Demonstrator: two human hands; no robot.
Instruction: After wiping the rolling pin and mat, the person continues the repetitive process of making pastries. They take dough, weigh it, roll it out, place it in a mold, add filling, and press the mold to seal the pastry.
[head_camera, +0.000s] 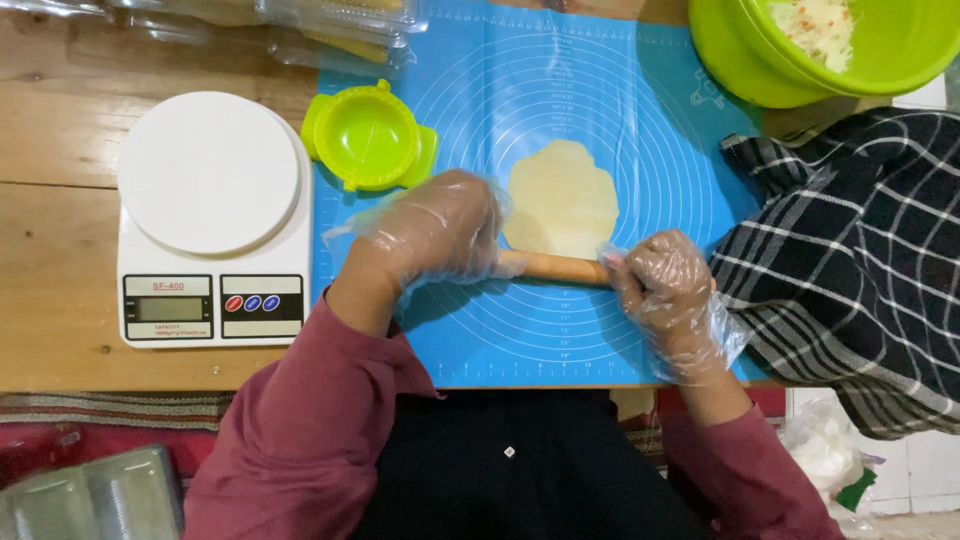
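Observation:
A flat, pale yellow sheet of dough (563, 195) lies on a blue silicone mat (600, 90) marked with rings. A wooden rolling pin (555, 267) rests across the dough's near edge. My left hand (435, 230), in a clear plastic glove, presses on the pin's left end. My right hand (670, 285), also gloved, grips the right end. Both sleeves are maroon.
A white kitchen scale (210, 220) stands left of the mat. A lime green dumpling press (368, 137) lies open at the mat's left edge. A green bowl (740, 60) with shredded filling sits at the top right. A black checked cloth (860, 250) lies to the right.

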